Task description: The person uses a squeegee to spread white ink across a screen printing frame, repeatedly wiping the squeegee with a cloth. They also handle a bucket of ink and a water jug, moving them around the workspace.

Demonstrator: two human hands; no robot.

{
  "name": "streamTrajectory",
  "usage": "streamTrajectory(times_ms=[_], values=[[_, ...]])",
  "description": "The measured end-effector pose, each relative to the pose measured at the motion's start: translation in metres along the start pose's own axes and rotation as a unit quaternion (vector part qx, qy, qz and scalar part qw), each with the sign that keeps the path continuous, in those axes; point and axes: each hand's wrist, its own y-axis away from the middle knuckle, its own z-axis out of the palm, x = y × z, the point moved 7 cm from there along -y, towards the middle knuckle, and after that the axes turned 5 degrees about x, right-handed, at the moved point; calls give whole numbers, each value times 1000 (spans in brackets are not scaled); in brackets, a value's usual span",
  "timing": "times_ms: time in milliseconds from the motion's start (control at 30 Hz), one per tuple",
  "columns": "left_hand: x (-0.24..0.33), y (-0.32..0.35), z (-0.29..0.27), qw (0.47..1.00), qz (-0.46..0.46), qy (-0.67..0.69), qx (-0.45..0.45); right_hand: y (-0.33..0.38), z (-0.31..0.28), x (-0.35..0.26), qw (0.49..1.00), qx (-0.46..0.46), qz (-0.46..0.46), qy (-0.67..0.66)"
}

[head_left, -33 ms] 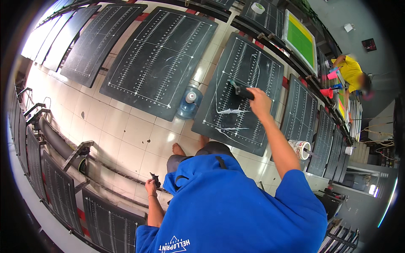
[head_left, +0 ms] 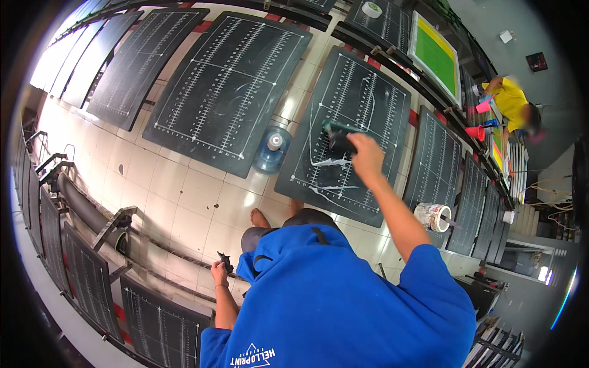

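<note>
My right hand is closed around a dark squeegee-like scraper with a greenish edge, blurred by motion. The scraper is over the middle of a black board marked with white ruler lines; I cannot tell whether it touches. White smears of a wet-looking substance lie on the board just below the scraper and toward its near edge. Low on the left, my left hand grips a small, crumpled-looking black object whose kind I cannot make out.
A similar black board is to the left. Between the two boards stands a blue water jug. A stained white bucket sits on the right, on another board. Beyond a rail, a person in yellow works near pink cups.
My right hand has moved a little left and downward, and the scraper has turned and shifted with it. My left hand stays where it was.
</note>
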Motion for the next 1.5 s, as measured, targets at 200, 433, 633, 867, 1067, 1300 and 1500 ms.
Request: streamTrajectory(times_ms=[200,433,633,867,1067,1300,1500], values=[[38,25,47,991,45,-123,-38,125,-27,-21,992,-70,-90,-48],[69,-19,82,986,92,-87,-105,148,-73,40,995,-99,17,-18],[124,-23,106,978,141,-63,-138,53,-30,-16,996,-36,-63,-44],[130,35,92,982,152,67,-84,81,-11,-63,977,-92,-174,-85],[40,82,108,982,109,152,-17,-5,-17,-45,968,-47,-235,-73],[-15,155,162,979,135,155,1,22,21,-76,943,-68,-300,-126],[9,191,195,973,155,169,-4,51,11,-96,872,-106,-442,-182]])
